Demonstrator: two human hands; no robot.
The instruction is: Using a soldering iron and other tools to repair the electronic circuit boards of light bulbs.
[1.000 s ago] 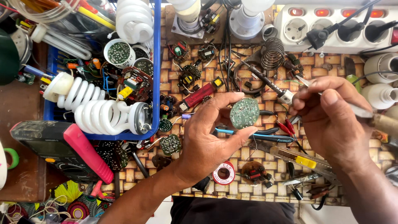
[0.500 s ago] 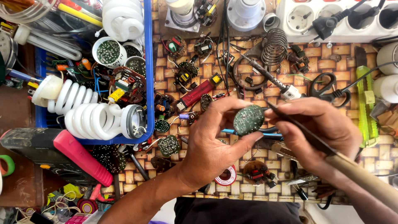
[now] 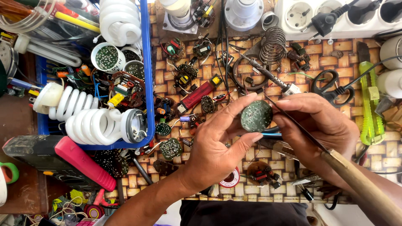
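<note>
My left hand (image 3: 217, 142) pinches a small round green circuit board (image 3: 256, 116) between thumb and fingers, solder side up, above the bench. My right hand (image 3: 320, 129) grips a soldering iron (image 3: 356, 180) with a wooden handle; its thin metal shaft runs up-left and the tip rests at the board's upper right edge. The right fingers also touch the board's right side.
A blue crate (image 3: 147, 83) on the left holds spiral lamp tubes (image 3: 92, 123) and lamp parts. Loose round circuit boards (image 3: 171, 147), a red tester (image 3: 197, 95), scissors (image 3: 331, 83), a green utility knife (image 3: 368, 104), a coil spring stand (image 3: 273, 45), a solder reel (image 3: 231, 179) and a white power strip (image 3: 335, 16) crowd the woven mat.
The right hand has swung the soldering iron down so its tip meets the board. The left hand holds the board in nearly the same place, slightly raised.
</note>
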